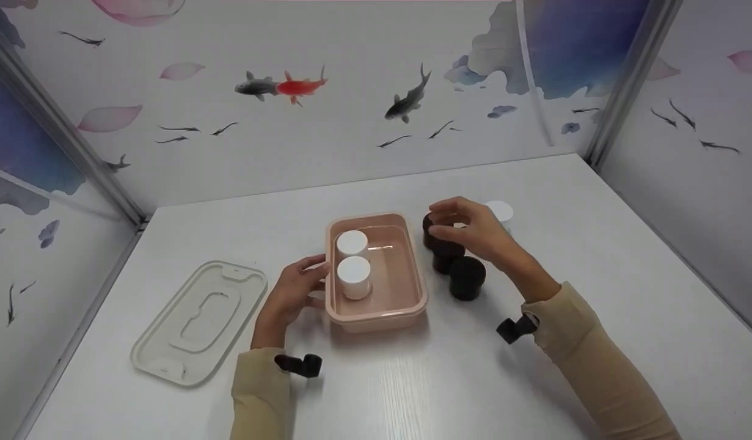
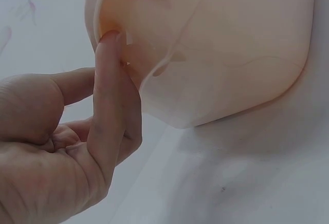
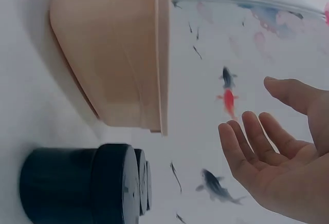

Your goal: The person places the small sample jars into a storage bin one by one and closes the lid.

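Your left grip (image 1: 293, 290) pinches the bin (image 1: 393, 269) at nine o'clock; your released right grip (image 1: 478, 233) has black jars (image 1: 467, 280) toward seven.

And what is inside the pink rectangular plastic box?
The box holds two white cylindrical containers; the nearer partly hides the farther. What lies beneath them cannot be seen.
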Motion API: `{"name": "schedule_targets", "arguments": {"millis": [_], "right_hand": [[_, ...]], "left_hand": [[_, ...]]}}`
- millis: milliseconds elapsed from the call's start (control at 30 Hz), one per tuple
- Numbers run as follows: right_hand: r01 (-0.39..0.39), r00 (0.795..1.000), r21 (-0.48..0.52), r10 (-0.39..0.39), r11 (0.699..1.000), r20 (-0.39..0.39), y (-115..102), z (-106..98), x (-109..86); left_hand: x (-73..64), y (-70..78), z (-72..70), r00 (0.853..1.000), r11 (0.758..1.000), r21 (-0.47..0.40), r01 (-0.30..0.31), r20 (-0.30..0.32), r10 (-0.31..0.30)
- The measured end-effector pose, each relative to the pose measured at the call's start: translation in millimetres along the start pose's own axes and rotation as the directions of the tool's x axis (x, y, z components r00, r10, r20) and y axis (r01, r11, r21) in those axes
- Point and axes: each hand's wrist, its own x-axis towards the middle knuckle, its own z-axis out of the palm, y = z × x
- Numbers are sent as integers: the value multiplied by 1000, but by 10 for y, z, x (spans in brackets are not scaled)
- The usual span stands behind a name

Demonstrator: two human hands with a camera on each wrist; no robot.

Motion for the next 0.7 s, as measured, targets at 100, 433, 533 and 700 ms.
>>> {"name": "schedule_targets", "arguments": {"millis": [100, 433, 533, 700], "right_hand": [[35, 997, -29, -37, 999, -67, 57, -133, 15], [46, 963, -30, -52, 999, -264, 268, -395, 74], [45, 947, 4, -41, 999, -317, 391, -440, 88], [40, 923, 21, -29, 999, -385, 565, -503, 103]], "left_hand": [[0, 0, 2, 1000, 1000, -3, 1, 1, -1], [-7, 23, -33, 1000, 1000, 0, -2, 4, 2], [-9, 16, -29, 1000, 1000, 0, -4, 12, 4], [-13, 7, -21, 1000, 1000, 2, -5, 18, 5]]}}
